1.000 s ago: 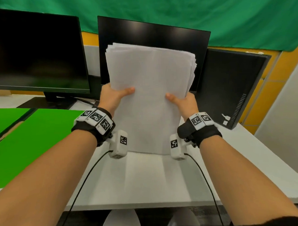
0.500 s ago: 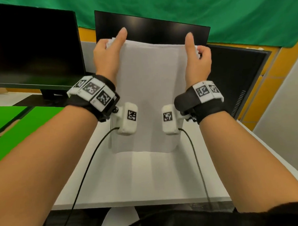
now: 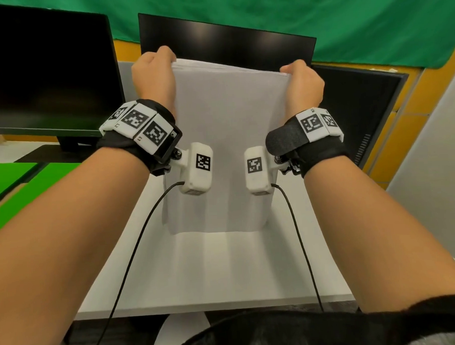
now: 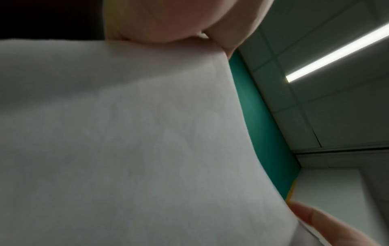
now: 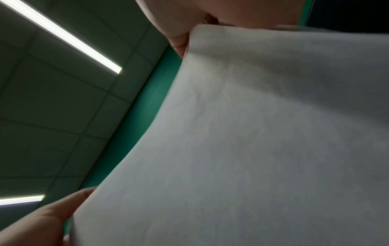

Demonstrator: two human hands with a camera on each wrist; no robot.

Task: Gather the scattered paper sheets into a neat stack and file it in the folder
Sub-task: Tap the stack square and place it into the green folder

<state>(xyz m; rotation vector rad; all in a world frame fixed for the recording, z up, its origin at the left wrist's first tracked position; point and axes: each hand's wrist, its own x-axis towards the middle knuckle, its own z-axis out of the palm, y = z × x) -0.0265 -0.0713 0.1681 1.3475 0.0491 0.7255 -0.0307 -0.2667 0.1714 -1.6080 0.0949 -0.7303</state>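
A stack of white paper sheets (image 3: 227, 135) stands upright with its lower edge on the white table (image 3: 225, 271). My left hand (image 3: 154, 71) grips the stack's top left corner, fingers curled over the top edge. My right hand (image 3: 302, 81) grips the top right corner the same way. In the left wrist view the sheets (image 4: 126, 141) fill the frame below the hand, and the right wrist view shows the paper (image 5: 263, 141) likewise. The green folder (image 3: 26, 196) lies flat at the left of the table.
Three dark monitors stand behind the stack: a large one (image 3: 47, 70) at the left, one (image 3: 226, 47) in the middle, one (image 3: 359, 109) at the right. Black cables (image 3: 131, 260) hang from both wrists over the table's front edge.
Both hands slid up from the stack's middle sides to its top corners, and the fingers that pointed up have now curled over the top edge. The sheets' top edges look more even.
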